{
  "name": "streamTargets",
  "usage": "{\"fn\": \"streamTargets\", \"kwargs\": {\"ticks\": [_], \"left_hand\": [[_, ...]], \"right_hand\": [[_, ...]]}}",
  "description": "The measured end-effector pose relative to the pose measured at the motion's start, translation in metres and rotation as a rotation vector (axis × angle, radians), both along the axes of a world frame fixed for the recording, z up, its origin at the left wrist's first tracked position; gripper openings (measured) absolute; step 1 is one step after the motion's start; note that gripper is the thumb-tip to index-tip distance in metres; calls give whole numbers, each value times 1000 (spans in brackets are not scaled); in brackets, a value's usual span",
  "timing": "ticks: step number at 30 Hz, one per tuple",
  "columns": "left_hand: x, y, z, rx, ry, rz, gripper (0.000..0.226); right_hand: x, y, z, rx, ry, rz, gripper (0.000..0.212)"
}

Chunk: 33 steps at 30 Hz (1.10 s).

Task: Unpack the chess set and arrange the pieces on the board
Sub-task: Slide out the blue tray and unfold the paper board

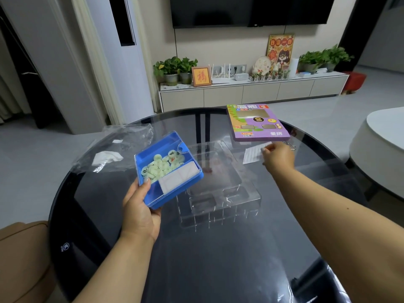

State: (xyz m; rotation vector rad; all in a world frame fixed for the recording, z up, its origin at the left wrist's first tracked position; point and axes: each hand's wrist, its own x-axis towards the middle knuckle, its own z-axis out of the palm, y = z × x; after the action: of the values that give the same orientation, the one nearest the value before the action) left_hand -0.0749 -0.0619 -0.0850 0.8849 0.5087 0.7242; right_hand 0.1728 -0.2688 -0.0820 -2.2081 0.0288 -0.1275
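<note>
Main risk: the blue case [169, 169] is held up off the table by the left hand [140, 212] alone, gripped at its near corner w/ the thumb curled over the rim and the other fingers under it, and it sits tilted. The pale green pieces [162, 165] lie loose in the upper compartment, so a bit more tilt or a slip at that corner grip would prob. spill them onto the dark glass table [218, 259], where round discs could roll off the edge. A folded white sheet [179, 177], likely the board (can't confirm, it's folded), rests in the lower compartment and could slide out too. The right hand [278, 155] reaches far out, fingers bent down onto a white paper slip [254, 153]; whether it pinches or just touches the slip I can't tell. In the way: a clear plastic tray [218, 193] takes up the middle of the table, right where a board would need to go, so it prob. has to be moved first. Near the far edge lies the purple box [256, 123], just beyond the slip; crumpled clear wrap [113, 147] sits at left. A small metal thing by the right hand is too small to identify.
</note>
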Motion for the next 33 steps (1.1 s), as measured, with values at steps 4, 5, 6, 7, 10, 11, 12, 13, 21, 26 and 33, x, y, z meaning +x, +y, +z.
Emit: {"fn": "streamTargets", "kwargs": {"ticks": [4, 5, 6, 7, 10, 11, 12, 13, 21, 26, 33], "left_hand": [[0, 1, 0, -9, -11, -3, 25], [0, 1, 0, -7, -11, -4, 25], [0, 0, 0, -5, -11, -4, 24], [0, 0, 0, -3, -11, -5, 24], [0, 0, 0, 5, -7, -6, 24], [0, -1, 0, 6, -8, -7, 23], [0, -1, 0, 7, -9, -7, 23], [0, -1, 0, 7, -9, -7, 23], [0, 0, -1, 3, -11, -8, 23], [1, 0, -1, 12, -11, -7, 24], [1, 1, -2, 20, -6, -18, 25]], "right_hand": [[-13, -4, -5, -474, -108, 102, 34], [-17, -3, -5, -577, -183, 95, 37], [-21, -2, -4, -660, -249, 103, 40], [-23, 0, -4, -729, -302, 134, 44], [-31, 6, -9, -871, -348, 292, 60], [-32, 7, -11, -879, -336, 322, 61], [-32, 7, -13, -870, -313, 345, 62], [-30, 7, -15, -853, -292, 361, 63], [4, -4, -14, -785, -121, 413, 71], [19, -7, -8, -791, -56, 437, 75], [12, -3, 0, -689, -141, 500, 63]]}}
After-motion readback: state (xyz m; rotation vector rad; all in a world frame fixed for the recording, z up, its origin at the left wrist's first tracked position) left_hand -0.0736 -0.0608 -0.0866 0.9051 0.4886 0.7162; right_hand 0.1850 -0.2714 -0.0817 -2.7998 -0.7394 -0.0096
